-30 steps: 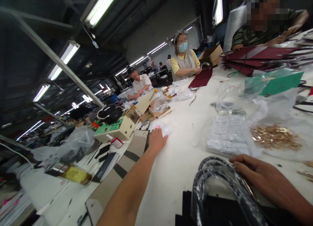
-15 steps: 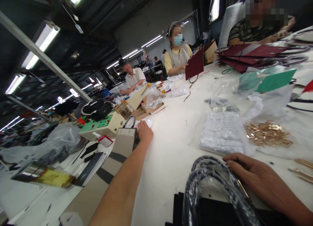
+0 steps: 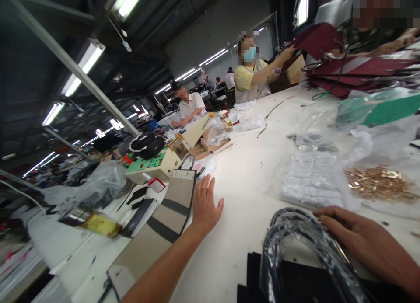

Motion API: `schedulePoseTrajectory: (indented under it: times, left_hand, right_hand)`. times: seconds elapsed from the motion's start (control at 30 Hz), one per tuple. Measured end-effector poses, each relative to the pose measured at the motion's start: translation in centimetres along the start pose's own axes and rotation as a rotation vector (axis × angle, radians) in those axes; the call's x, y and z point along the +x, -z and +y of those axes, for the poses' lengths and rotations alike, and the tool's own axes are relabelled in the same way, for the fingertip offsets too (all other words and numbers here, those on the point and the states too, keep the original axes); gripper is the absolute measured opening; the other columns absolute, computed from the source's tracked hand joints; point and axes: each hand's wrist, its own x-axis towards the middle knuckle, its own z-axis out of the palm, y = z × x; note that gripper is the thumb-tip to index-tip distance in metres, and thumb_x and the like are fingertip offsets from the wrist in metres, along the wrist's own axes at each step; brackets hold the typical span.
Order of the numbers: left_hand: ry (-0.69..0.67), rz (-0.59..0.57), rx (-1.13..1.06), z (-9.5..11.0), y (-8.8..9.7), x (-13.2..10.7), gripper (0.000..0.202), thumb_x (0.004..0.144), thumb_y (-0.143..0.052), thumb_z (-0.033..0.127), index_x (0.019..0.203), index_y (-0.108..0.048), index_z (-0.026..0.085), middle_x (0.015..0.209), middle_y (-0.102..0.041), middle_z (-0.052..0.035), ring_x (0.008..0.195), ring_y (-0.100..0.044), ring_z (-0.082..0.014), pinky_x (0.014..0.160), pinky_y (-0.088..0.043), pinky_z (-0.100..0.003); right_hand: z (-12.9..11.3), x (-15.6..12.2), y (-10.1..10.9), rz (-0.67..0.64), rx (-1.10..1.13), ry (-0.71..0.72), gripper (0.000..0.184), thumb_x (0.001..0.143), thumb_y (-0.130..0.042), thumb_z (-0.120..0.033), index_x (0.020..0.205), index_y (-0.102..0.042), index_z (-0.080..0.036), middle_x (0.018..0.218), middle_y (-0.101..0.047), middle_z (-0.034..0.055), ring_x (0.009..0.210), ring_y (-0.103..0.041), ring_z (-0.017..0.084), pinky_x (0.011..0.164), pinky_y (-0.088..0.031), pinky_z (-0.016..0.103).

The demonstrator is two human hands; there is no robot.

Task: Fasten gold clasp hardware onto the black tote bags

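My left hand (image 3: 206, 204) is open over the white table, its fingers apart, beside the edge of a long beige panel with dark grey bands (image 3: 170, 207). Nothing is in that hand. At the lower right, my right hand (image 3: 364, 239) lies with its fingers stretched out, the fingertips next to dark handles wrapped in clear plastic (image 3: 282, 220). Those handles belong to a black bag (image 3: 295, 281) at the bottom edge. A thin gold-coloured edge shows between the right hand and the handles; what lies under the palm is hidden.
A green-panelled machine (image 3: 154, 163), a red-and-white bottle (image 3: 154, 182) and a yellow tape roll (image 3: 98, 224) stand left. Gold-coloured metal parts (image 3: 377, 182) and a white packet (image 3: 308, 180) lie right. A masked co-worker (image 3: 252, 75) is across the table, near maroon bag pieces (image 3: 354, 78).
My left hand has drawn back towards me from the panel's far end, and its fingers have spread. My right hand stays by the handles. The masked co-worker has lifted a maroon piece rightward.
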Motion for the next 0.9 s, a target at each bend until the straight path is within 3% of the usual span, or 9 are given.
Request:
schedulePoseTrajectory:
  times: [0.07, 0.17, 0.27, 0.47, 0.6, 0.73, 0.9]
  left_hand:
    - [0.146, -0.045, 0.080, -3.1, 0.5, -2.2, 0.083, 0.088, -0.069, 0.030, 0.158, -0.029, 0.010, 0.165, -0.031, -0.0185, 0.154, -0.027, -0.0338, 0.128, -0.026, -0.053]
    - [0.371, -0.193, 0.133, -8.1, -0.5, -4.6, 0.076, 0.085, -0.064, 0.022, 0.153, -0.037, 0.002, 0.164, -0.031, -0.0236, 0.152, -0.032, -0.0377, 0.124, -0.033, -0.052]
    - [0.423, -0.214, 0.124, -10.9, -1.9, -5.3, 0.060, 0.087, -0.047, 0.010, 0.145, -0.046, -0.002, 0.150, -0.051, -0.0258, 0.141, -0.050, -0.0351, 0.116, -0.046, -0.047]
    - [0.298, -0.111, 0.024, -10.3, -3.2, -1.6, 0.057, 0.091, -0.034, 0.009, 0.144, -0.049, -0.001, 0.146, -0.056, -0.0214, 0.139, -0.051, -0.0301, 0.121, -0.040, -0.045]
    - [0.216, -0.074, -0.049, -9.8, -3.3, -0.1, 0.056, 0.089, -0.037, 0.009, 0.143, -0.052, 0.001, 0.144, -0.058, -0.0207, 0.136, -0.054, -0.0310, 0.119, -0.042, -0.049]
    - [0.208, -0.004, -0.040, -10.5, -1.5, -1.0, 0.059, 0.087, -0.037, 0.005, 0.144, -0.049, -0.003, 0.142, -0.059, -0.0234, 0.132, -0.058, -0.0330, 0.113, -0.047, -0.052]
    - [0.245, 0.123, 0.031, -11.9, 2.1, -1.0, 0.056, 0.093, -0.037, 0.007, 0.147, -0.047, -0.003, 0.142, -0.058, -0.0250, 0.130, -0.060, -0.0344, 0.109, -0.051, -0.051]
  right_hand:
    - [0.4, 0.2, -0.1, 0.009, 0.000, 0.042, 0.074, 0.075, -0.050, -0.083, 0.114, -0.075, -0.025, 0.108, -0.072, -0.0002, 0.086, -0.070, 0.014, 0.073, -0.053, 0.020]
    - [0.8, 0.4, -0.3, 0.008, 0.000, 0.063, 0.076, 0.073, -0.048, -0.086, 0.112, -0.076, -0.026, 0.107, -0.072, 0.0002, 0.086, -0.070, 0.015, 0.074, -0.054, 0.021]
    - [0.5, 0.3, -0.3, -0.001, 0.017, 0.047, 0.076, 0.072, -0.048, -0.085, 0.110, -0.075, -0.026, 0.107, -0.072, 0.0010, 0.087, -0.070, 0.016, 0.077, -0.053, 0.022]
    - [-2.0, -0.6, 0.6, -0.022, 0.056, -0.034, 0.055, 0.079, -0.048, -0.068, 0.105, -0.073, -0.027, 0.103, -0.071, -0.0022, 0.092, -0.066, 0.010, 0.081, -0.046, 0.016]
    - [-3.0, -1.0, 1.1, -0.046, 0.091, -0.084, 0.051, 0.083, -0.047, -0.063, 0.107, -0.072, -0.025, 0.087, -0.069, -0.0017, 0.076, -0.060, 0.005, 0.071, -0.041, 0.014]
    - [-3.1, -1.2, 1.2, -0.104, 0.191, -0.098, 0.054, 0.084, -0.046, -0.063, 0.109, -0.069, -0.022, 0.078, -0.066, -0.0012, 0.067, -0.057, 0.004, 0.067, -0.041, 0.014]
    - [-2.7, -1.1, 1.2, -0.083, 0.104, -0.084, 0.054, 0.082, -0.045, -0.064, 0.108, -0.070, -0.024, 0.081, -0.067, -0.0021, 0.071, -0.060, 0.005, 0.069, -0.040, 0.013]
